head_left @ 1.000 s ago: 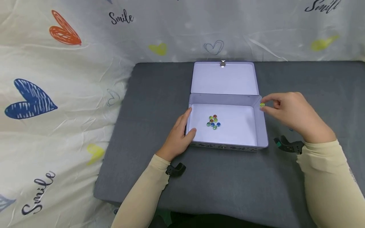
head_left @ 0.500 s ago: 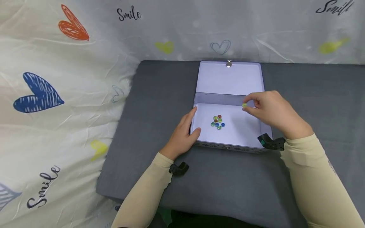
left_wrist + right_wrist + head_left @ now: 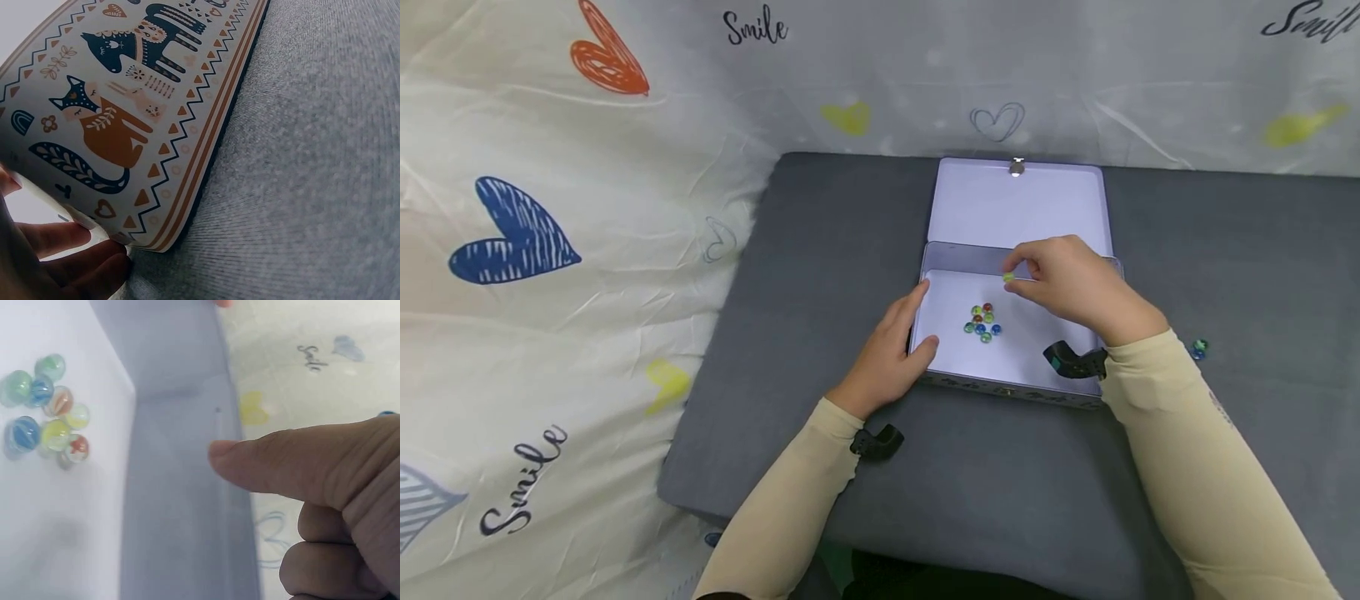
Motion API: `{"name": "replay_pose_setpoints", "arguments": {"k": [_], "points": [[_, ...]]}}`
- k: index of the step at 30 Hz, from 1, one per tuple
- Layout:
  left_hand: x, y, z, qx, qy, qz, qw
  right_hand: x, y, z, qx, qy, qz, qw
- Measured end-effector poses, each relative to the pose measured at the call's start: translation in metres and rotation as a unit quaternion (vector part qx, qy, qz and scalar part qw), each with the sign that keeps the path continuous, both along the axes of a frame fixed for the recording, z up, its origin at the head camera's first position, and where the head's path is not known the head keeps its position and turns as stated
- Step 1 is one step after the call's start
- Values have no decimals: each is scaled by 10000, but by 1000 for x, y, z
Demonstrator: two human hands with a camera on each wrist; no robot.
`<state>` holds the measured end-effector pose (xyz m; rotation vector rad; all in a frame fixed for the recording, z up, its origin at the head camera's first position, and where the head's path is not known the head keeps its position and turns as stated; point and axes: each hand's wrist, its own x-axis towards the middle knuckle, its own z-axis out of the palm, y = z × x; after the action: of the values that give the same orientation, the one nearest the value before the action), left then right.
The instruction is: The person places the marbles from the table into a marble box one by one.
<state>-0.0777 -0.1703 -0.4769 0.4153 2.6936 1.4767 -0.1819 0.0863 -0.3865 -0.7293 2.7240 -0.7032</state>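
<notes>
My right hand [image 3: 1063, 279] pinches a yellow-green marble [image 3: 1008, 277] between thumb and forefinger, above the back part of an open lidded box [image 3: 955, 354]. In the right wrist view the thumb [image 3: 275, 459] reaches over the box's wall; the pinched marble cannot be seen there. Several glass marbles [image 3: 55, 435], blue, green, yellow and red, lie clustered on the white box floor. At the box's left side rests my left hand [image 3: 887, 362], its fingers straight along the wall and its thumb at the rim. Fingertips [image 3: 106, 269] touch the box in the left wrist view.
Beside the right forearm, a few blue and green marbles [image 3: 1201, 344] lie on the grey table cloth [image 3: 1000, 483]. The box's lid [image 3: 1018, 204] lies back behind it, with a metal clasp. A printed curtain [image 3: 895, 75] hangs along the back and left.
My right hand has carried the yellow-green marble leftward from the box's right wall to above its inside. The left hand stays at the box. Marbles right of the box have come into view.
</notes>
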Motion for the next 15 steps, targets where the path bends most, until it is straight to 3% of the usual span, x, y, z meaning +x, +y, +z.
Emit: {"name": "replay_pose_setpoints", "arguments": {"k": [15], "points": [[0, 1, -1, -30, -35, 52, 10000, -12, -9, -28, 742, -783, 309, 9937]]}}
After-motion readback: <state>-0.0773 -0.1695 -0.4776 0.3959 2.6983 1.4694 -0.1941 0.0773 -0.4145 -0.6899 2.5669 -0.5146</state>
